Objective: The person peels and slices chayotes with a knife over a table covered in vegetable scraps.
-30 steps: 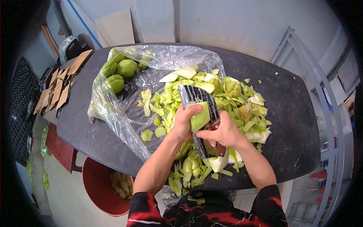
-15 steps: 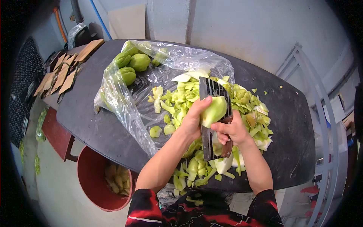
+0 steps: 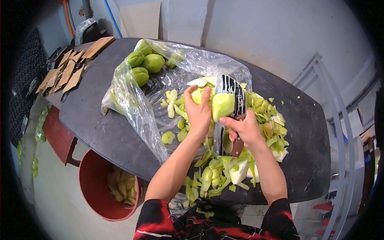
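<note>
My right hand [image 3: 245,129] grips the riveted brown handle [image 3: 237,147] of a broad, flat cutting tool, with a black-and-white striped blade [image 3: 233,89]. Its thumb presses against a peeled, pale green chayote [image 3: 223,106] that rests against the blade. Just left of the chayote, my left hand [image 3: 197,111] has its thumb and fingers spread apart. A pale green piece shows between them, apparently in the pile behind. Cut chayote pieces and peelings [image 3: 264,108] lie under and around both hands, partly on a clear plastic bag [image 3: 138,112].
Several whole green chayotes [image 3: 153,63] sit in the bag at the back left of the dark table [image 3: 96,84]. A red bin [image 3: 90,186] with pale scraps stands below the table's left edge. Cardboard pieces [image 3: 66,76] lie far left; a grey metal frame [image 3: 340,108] stands at right.
My left hand has come off the chayote, moved slightly left and opened its fingers. The chayote stays against the blade by my right thumb. The blade face has tilted slightly.
</note>
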Demonstrator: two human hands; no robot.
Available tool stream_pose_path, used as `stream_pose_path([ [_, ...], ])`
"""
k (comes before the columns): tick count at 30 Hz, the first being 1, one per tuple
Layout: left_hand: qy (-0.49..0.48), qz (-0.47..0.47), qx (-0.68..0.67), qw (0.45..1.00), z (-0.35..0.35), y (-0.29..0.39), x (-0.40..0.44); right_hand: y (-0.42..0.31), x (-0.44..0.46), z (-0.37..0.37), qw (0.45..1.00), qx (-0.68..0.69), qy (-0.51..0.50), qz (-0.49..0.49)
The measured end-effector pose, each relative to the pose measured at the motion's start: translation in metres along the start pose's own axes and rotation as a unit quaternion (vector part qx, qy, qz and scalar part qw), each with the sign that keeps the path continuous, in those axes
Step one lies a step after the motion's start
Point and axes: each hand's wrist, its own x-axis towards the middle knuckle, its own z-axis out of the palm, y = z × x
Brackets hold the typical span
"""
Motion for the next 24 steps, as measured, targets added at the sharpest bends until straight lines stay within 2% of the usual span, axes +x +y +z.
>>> stream_pose_path([
  [3,0.041,-0.170,-0.211,0.962,-0.008,-0.002,0.013,-0.005,0.015,0.000,1.000,0.008,0.001,0.020],
  [4,0.034,-0.170,-0.209,0.962,-0.014,-0.002,0.017,-0.006,0.021,-0.003,1.000,0.013,-0.006,0.019],
  [6,0.041,-0.270,-0.345,0.898,-0.025,-0.006,0.026,-0.007,0.031,-0.009,1.000,-0.011,0.002,0.020],
  [7,0.066,-0.282,-0.370,0.883,-0.026,-0.010,0.033,-0.004,0.038,-0.014,1.000,-0.023,0.016,0.009],
  [8,0.056,-0.269,-0.398,0.876,-0.032,-0.021,0.038,-0.003,0.042,-0.018,0.999,-0.036,0.028,-0.001],
  [10,0.063,-0.300,-0.444,0.842,-0.038,-0.012,0.041,-0.008,0.040,-0.024,0.999,-0.038,0.034,-0.004],
  [14,0.020,-0.277,-0.490,0.827,-0.043,-0.014,0.046,-0.007,0.024,-0.030,0.996,-0.057,0.066,-0.036],
  [16,0.037,-0.269,-0.524,0.807,-0.045,-0.016,0.048,-0.006,0.006,-0.029,0.997,-0.027,0.019,-0.068],
  [20,0.060,-0.265,-0.436,0.858,-0.032,0.011,0.032,0.000,-0.024,-0.017,0.997,0.044,-0.058,-0.020],
  [21,0.056,-0.268,-0.434,0.858,-0.028,0.010,0.029,0.005,-0.027,-0.015,0.996,0.024,-0.081,-0.005],
  [23,0.074,-0.260,-0.514,0.814,-0.021,0.009,0.026,0.004,-0.037,-0.010,0.997,-0.015,-0.078,0.000],
  [24,0.071,-0.260,-0.513,0.815,-0.018,0.012,0.023,0.004,-0.039,-0.009,0.997,-0.022,-0.075,-0.009],
])
